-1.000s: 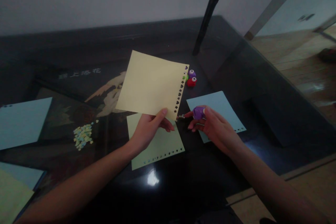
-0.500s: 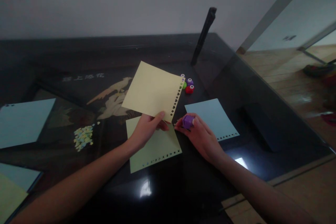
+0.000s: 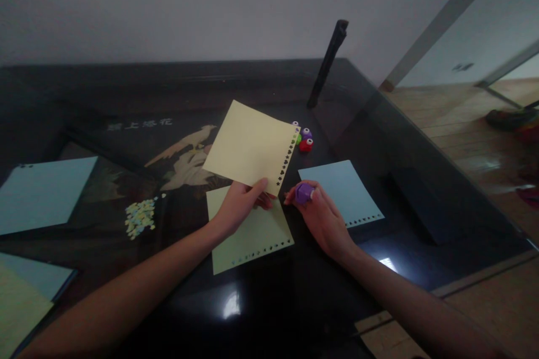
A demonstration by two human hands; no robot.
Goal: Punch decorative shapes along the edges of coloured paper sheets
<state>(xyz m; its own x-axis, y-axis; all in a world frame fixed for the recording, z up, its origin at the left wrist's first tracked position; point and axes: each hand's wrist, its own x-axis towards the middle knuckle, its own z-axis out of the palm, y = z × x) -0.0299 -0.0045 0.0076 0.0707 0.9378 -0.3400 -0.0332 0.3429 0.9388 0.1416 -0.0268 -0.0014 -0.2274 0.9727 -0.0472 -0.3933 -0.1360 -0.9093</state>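
My left hand (image 3: 242,205) pinches the lower edge of a yellow sheet of paper (image 3: 250,143), thumb on top, holding it tilted above the table. A row of small punched shapes runs along the sheet's right edge. In my right hand (image 3: 324,219) is a purple craft punch (image 3: 304,193), gripped just to the right of the sheet's lower corner and apart from it. Beneath my left hand lies a yellow-green sheet (image 3: 252,244) with punched holes along its near edge. A light blue sheet (image 3: 337,182), also punched along its near edge, lies beyond my right hand.
Several punches in red, purple and green (image 3: 306,146) stand behind the held sheet. Small paper cut-outs (image 3: 141,217) are heaped at the left, near blue sheets (image 3: 50,196) and a yellow sheet (image 3: 21,308). A black post (image 3: 328,64) rises at the back of the glossy dark table (image 3: 303,303).
My right hand with the purple punch has drawn slightly away from the yellow sheet's corner. The whole view has shifted a little; my left hand keeps its hold on the sheet.
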